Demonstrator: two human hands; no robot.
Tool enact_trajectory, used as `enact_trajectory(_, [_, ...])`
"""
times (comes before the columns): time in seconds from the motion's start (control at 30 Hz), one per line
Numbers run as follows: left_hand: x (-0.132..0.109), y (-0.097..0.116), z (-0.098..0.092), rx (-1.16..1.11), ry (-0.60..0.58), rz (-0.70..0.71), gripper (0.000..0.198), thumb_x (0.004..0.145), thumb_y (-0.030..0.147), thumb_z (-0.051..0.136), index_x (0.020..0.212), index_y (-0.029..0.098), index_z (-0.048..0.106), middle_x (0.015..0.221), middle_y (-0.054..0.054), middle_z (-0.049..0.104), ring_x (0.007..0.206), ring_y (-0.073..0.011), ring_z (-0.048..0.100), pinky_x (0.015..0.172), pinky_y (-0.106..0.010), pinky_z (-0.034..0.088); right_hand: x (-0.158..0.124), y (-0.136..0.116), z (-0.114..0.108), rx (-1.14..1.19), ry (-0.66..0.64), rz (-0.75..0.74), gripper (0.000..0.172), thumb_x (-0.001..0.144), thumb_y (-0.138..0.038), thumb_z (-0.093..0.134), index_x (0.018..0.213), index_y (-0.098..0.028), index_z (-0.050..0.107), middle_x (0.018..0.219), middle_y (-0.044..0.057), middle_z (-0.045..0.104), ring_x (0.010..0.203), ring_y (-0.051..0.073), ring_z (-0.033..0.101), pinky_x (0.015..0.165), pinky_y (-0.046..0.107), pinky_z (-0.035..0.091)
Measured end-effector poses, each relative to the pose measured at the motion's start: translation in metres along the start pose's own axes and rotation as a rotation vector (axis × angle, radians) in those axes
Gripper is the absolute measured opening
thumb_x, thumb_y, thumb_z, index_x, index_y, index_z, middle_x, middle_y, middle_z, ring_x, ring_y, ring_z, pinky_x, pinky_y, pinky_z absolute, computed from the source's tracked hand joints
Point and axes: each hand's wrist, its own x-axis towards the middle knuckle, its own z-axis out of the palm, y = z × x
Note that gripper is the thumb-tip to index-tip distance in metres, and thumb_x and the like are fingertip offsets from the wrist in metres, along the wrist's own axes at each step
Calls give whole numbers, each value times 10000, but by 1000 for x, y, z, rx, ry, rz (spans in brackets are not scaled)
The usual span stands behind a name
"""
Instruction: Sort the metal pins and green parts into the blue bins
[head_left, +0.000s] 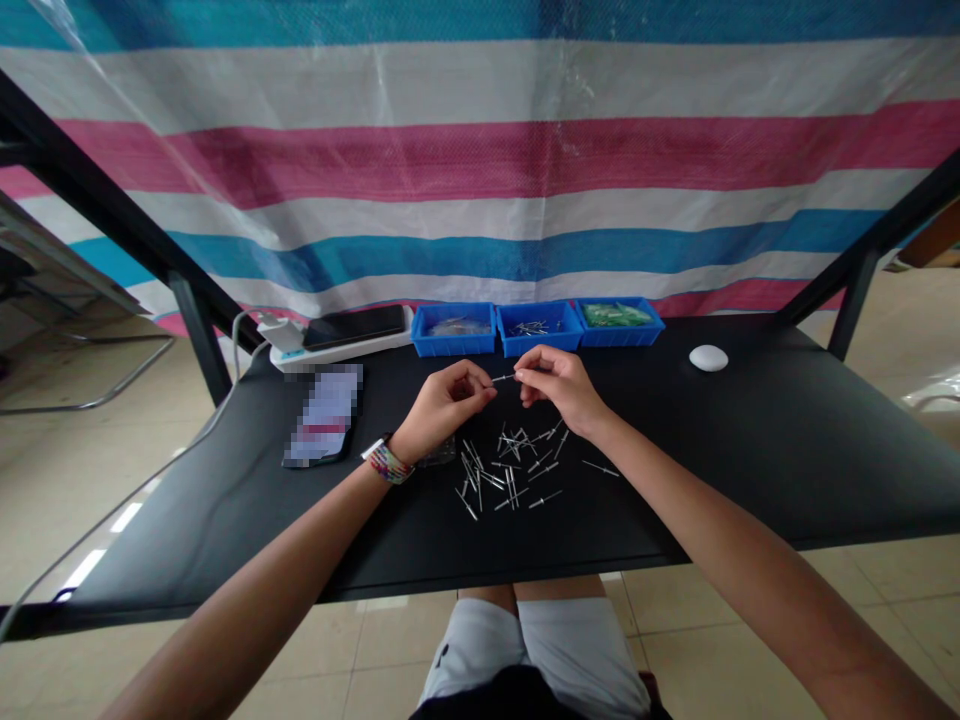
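Observation:
Between my two hands a silvery blind rivet (pixel 504 378) is held level above the black table, one end in each pinch. My left hand (pixel 450 395), with a woven bracelet at its wrist, has thumb and forefinger closed at the rivet's left end. Thumb and fingertips of my right hand (pixel 559 385) grip its right end. Below them lies a loose spread of blind rivets (pixel 512 485), pointing various ways. A clear plastic packet (pixel 439 453) is partly hidden behind my left wrist.
Three blue bins stand along the back: one with clear packets (pixel 454 348), one with rivets (pixel 538 347), one with green packets (pixel 619 337). A phone (pixel 324 415) lies left; another phone (pixel 356 326) rests on a white power strip (pixel 289 360). A white mouse-shaped object (pixel 709 358) sits right.

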Motion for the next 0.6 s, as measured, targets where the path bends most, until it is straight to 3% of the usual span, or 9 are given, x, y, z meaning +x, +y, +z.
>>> enact_trajectory(0.17, [-3,-1,-1,246,-97,61,132,907,298,711,950,174,729,837,-26,687,708,-148,615,626,-262,463,23,6,-21,3,340,-119,272,722,-375,858,834,-195,688,748,-30,670,532,100,626,510,229,569])
enact_trajectory(0.3, [-3,-3,-1,526,-201,222,164,887,207,687,1008,207,796,1023,-54,747,921,-204,680,846,-340,522,38,15,-45,-84,537,-236,268,747,-406,833,833,-186,707,775,-7,702,508,105,636,492,235,567])
enact_trajectory(0.4, [-2,-5,-2,597,-272,298,279,899,153,647,1105,239,814,1097,-55,754,1024,-228,669,999,-405,488,43,21,-57,-178,541,-280,286,793,-445,804,885,-180,747,852,36,756,515,121,663,488,246,571])
enact_trajectory(0.5, [-2,-7,-3,619,-307,305,297,901,135,643,1101,258,825,1091,-55,735,1032,-232,644,1006,-401,484,43,24,-60,-272,485,-294,302,845,-456,761,973,-183,776,968,69,793,528,130,684,497,254,575])
enact_trajectory(0.6, [-2,-9,-5,630,-314,306,220,903,155,674,1020,255,830,1065,-55,715,1040,-235,623,1000,-386,481,39,25,-56,-380,437,-316,256,901,-420,708,985,-189,780,958,63,793,548,139,700,527,256,576])
